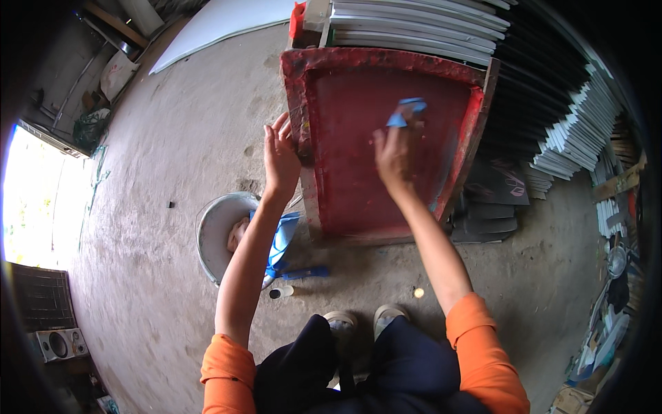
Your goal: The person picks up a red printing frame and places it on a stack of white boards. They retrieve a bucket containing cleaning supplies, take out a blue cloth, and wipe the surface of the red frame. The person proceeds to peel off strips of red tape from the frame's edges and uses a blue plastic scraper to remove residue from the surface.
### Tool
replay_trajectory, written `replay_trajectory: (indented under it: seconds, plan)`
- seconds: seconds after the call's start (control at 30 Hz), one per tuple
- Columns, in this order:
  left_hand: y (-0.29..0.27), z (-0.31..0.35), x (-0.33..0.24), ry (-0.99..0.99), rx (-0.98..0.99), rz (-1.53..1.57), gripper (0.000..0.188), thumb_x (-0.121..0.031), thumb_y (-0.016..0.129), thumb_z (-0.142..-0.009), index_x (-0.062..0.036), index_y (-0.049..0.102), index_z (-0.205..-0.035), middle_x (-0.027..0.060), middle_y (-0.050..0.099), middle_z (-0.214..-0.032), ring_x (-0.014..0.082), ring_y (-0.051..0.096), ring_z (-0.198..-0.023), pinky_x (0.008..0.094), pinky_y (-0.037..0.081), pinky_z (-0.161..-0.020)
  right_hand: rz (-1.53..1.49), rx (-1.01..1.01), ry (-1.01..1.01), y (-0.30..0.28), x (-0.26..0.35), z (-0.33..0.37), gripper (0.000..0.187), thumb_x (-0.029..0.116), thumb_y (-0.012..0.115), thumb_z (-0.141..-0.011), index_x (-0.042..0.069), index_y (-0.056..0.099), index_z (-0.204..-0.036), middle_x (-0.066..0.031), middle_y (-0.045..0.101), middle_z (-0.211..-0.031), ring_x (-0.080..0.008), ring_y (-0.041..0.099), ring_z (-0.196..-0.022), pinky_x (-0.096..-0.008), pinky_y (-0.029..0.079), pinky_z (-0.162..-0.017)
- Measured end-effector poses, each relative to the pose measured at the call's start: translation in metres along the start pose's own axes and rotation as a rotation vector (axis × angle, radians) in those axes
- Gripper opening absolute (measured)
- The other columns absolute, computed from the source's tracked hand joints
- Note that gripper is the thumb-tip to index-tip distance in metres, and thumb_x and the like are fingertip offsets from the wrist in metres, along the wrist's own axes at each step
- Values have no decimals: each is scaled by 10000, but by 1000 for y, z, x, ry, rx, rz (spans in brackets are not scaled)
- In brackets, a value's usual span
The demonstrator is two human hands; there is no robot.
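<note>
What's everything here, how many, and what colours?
Framed panel: one, red, centre
Cloth: one, blue, over panel
Bucket: one, pale, left of panel
Limp material: some, blue, bucket's right
Cylinder: one, black and white, below bucket
Boards: many, white, behind panel
Flat sheets: several, black, right of panel
Large sheet: one, white, upper left
Speaker: one, silver, lower left
Floor: one, grey, underneath
Shoes: two, pale, bottom
Trousers: pair, dark, bottom
Sleeves: two, orange, bottom
Left hand: one, bare, beside panel
Right hand: one, bare, at cloth
</note>
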State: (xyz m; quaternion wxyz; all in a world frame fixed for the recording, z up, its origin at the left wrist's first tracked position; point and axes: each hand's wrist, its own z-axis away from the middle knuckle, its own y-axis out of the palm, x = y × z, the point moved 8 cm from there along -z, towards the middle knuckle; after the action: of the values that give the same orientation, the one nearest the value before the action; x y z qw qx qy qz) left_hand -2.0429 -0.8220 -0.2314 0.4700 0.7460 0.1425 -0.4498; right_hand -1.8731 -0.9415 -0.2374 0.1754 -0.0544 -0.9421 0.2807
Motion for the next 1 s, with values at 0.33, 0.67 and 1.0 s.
replay_trajectory:
  seconds: [0.33, 0.67, 1.0]
  plan:
    - [6, 5, 2, -59, 20, -165, 541, -438, 353, -921, -51, 337, -1298, 41, 426, -1254, 140, 430, -1053, 273, 318, -914, 99, 5, 176, -30, -69, 46, 630, 238, 469, -884, -39, 157, -1356, -259, 167, -1396, -429, 175, -1283, -532, 145, -1036]
    - [1, 0, 2, -41, -16, -163, 558, -456, 352, -912, -56, 330, -1301, 45, 409, -1268, 165, 383, -1147, 309, 294, -967, -2, 298, -69, 9, -19, 74, 654, 285, 486, -870, -63, 190, -1338, -256, 210, -1384, -394, 203, -1288, -506, 214, -1026]
    - [4, 1, 10, -88, 41, -202, 529, -431, 287, -936, -69, 318, -1320, 29, 484, -1170, 118, 472, -937, 261, 360, -841, -239, 365, -206, 8, 17, 90, 683, 228, 570, -816, -30, 217, -1341, -238, 228, -1383, -392, 225, -1282, -497, 198, -1043]
